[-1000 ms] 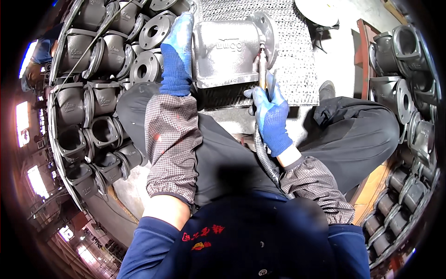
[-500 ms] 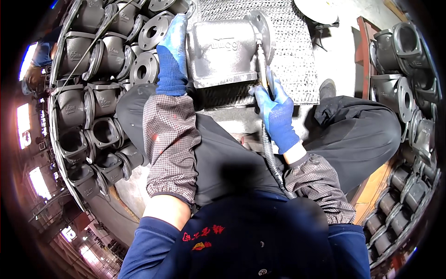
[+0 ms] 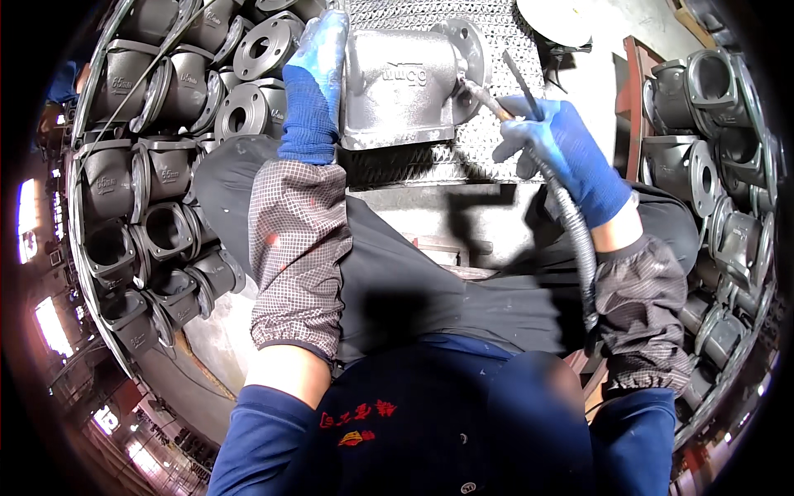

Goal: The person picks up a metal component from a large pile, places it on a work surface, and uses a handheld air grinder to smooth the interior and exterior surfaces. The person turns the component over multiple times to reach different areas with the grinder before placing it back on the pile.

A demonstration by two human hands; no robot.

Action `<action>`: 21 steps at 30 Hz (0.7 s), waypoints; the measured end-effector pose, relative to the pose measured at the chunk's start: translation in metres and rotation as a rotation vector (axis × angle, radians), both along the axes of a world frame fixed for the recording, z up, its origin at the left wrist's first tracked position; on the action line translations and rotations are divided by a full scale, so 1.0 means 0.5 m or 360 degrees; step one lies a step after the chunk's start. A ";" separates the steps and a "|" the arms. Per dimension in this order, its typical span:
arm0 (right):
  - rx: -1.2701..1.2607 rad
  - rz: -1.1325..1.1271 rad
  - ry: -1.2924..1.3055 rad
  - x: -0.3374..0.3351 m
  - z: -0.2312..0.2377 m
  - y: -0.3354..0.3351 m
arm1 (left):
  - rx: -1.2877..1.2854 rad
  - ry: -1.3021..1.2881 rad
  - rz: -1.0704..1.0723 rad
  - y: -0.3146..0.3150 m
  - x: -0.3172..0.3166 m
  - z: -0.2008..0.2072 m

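Observation:
A grey cast-metal valve body (image 3: 405, 91) with raised marks lies on its side on a textured mat, its round flange toward the right. My gloved left hand (image 3: 318, 70) grips its left end, fingers laid along the rim. My gloved right hand (image 3: 571, 153) is closed around a slim air grinder (image 3: 488, 101) with a dark lever standing off it. The grinder's tip points up-left and meets the casting, or nearly so, by the neck behind the flange. From the grip, a corrugated hose (image 3: 576, 240) runs down beside my right sleeve.
Rows of similar castings (image 3: 124, 78) are stacked at my left. More castings (image 3: 674, 161) stand at the right, behind a red metal frame (image 3: 643, 87). The textured mat (image 3: 488, 161) lies under the workpiece. A white round-topped stool (image 3: 556, 18) stands at the far right.
My right hand has swung outward to the right, turning the grinder from nearly upright to a slant. My left hand stays on the valve body. The whole view has shifted slightly.

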State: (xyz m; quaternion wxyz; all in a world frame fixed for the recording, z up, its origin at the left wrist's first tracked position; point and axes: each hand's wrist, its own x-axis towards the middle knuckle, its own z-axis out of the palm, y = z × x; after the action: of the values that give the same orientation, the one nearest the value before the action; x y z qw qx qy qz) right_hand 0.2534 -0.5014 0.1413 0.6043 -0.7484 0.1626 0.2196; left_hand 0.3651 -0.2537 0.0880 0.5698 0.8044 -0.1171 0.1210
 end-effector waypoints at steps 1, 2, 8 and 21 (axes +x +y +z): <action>-0.0089 0.0094 -0.0010 0.010 0.005 -0.014 | -0.0065 0.0045 0.0003 -0.007 0.001 0.001; 0.0003 0.0110 -0.0031 0.016 0.016 -0.020 | -0.0148 0.0101 0.0005 -0.017 -0.001 0.000; -0.0483 0.0602 -0.0072 0.094 0.042 -0.037 | 0.0100 -0.0184 -0.0016 0.021 0.006 -0.015; -0.0389 0.1079 -0.0656 0.104 0.087 -0.105 | -0.0246 0.0252 -0.0047 -0.057 -0.037 0.003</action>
State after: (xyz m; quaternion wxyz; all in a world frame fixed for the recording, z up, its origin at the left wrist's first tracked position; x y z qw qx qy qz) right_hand 0.3053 -0.5537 0.1848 0.4244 -0.8542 -0.1925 0.2307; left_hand 0.3465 -0.2824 0.0895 0.6393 0.7632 -0.0739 0.0572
